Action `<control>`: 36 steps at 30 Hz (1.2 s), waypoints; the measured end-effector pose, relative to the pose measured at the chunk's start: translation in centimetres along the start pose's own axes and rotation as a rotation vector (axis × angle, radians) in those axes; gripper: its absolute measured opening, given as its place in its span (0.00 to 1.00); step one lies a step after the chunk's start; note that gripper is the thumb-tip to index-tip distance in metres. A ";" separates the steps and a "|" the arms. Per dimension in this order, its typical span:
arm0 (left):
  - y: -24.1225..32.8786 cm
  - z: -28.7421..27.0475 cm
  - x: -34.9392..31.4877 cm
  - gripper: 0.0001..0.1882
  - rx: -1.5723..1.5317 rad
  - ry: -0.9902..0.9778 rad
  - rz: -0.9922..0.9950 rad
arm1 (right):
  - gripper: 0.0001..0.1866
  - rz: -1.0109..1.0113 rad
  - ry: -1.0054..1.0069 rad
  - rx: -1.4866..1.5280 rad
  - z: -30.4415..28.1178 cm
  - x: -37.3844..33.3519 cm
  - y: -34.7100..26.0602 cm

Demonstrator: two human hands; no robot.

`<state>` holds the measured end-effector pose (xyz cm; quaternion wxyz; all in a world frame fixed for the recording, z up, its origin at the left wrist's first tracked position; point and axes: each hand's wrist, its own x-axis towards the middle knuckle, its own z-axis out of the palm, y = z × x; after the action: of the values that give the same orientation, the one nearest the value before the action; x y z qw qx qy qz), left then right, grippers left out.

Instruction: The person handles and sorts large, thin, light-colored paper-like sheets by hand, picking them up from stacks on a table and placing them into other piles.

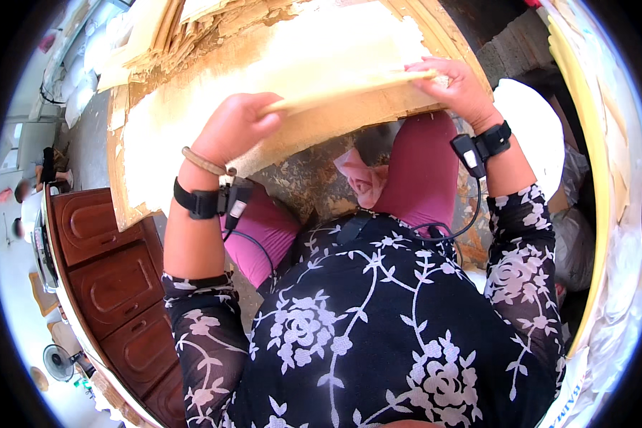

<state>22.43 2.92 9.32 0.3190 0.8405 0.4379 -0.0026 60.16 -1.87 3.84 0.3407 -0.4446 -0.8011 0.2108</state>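
A thin, pale-yellow sheet point(349, 93), seen nearly edge-on, stretches between my two hands above the near edge of a wooden board table point(139, 171). Its left end is gripped by my left hand point(242, 123), fingers curled round it. At the other end, my right hand point(458, 87) pinches it between thumb and fingers. Glare washes out the sheet's far part and the tabletop behind it, so where one ends and the other begins is hard to tell. A black strap with a small device sits on each wrist.
Rough-edged yellowish sheets point(171, 36) are stacked at the table's far left. A pink cloth point(364, 177) lies between my knees. Dark red cabinet doors point(107, 228) stand at left, with a fan point(58, 362) beyond. At right are a white rounded object point(528, 135) and plastic bags point(574, 246).
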 end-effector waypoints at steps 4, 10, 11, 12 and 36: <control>-2.5 0.5 0.0 0.15 -0.634 0.230 -0.020 | 0.15 0.415 0.053 0.324 -0.4 1.1 -0.1; -2.0 4.0 0.3 0.16 -0.843 0.378 -0.143 | 0.18 0.281 0.335 0.177 3.0 2.8 3.4; -2.0 4.8 0.8 0.16 -0.846 0.452 -0.172 | 0.19 0.321 0.329 0.078 3.0 3.1 3.6; -2.1 5.2 1.3 0.16 -0.849 0.531 -0.199 | 0.20 0.356 0.322 -0.022 2.9 3.6 3.2; 5.1 8.8 4.9 0.47 0.500 0.552 0.135 | 0.22 0.437 0.338 -0.725 4.8 6.5 -2.9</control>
<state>31.64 -0.30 3.60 -0.0266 0.8886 0.4367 0.1381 52.53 2.00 4.78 0.2365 -0.7220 -0.6437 -0.0918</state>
